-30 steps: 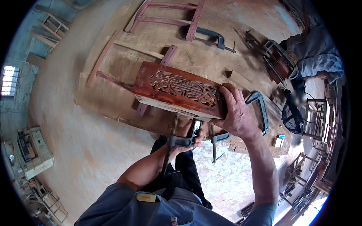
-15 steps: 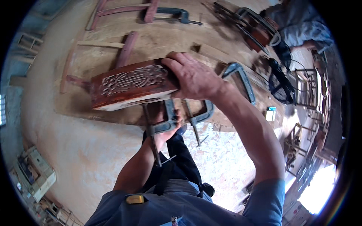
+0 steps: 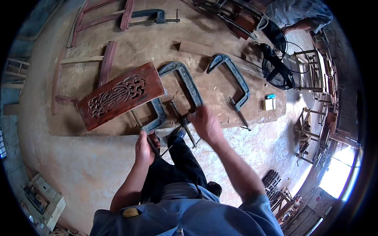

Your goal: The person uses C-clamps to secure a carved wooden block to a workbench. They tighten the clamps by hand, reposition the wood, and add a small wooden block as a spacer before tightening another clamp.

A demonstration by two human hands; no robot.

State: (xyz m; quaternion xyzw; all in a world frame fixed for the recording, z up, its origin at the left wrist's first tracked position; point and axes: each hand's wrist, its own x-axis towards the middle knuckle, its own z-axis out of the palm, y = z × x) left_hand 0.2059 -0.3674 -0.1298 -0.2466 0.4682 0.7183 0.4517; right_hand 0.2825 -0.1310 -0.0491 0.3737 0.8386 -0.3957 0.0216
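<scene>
"What are you watching?"

"Over the counter (image 3: 149, 43), the carved panel (image 3: 118, 94) is partly covering a clamp (image 3: 160, 114). My left grip (image 3: 145, 147) is holding its screw (image 3: 136, 118); right grip (image 3: 206, 126) is showing blurred, can't tell."

"Risk?"

"A slackening screw could be letting the panel slip."

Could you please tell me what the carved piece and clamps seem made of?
Carved piece: probably wood, stained or varnished reddish brown; its streaky, slightly glossy surface suggests this. Clamps: likely metal, perhaps painted blue-grey; their hard glints and threaded screws suggest it.
</scene>
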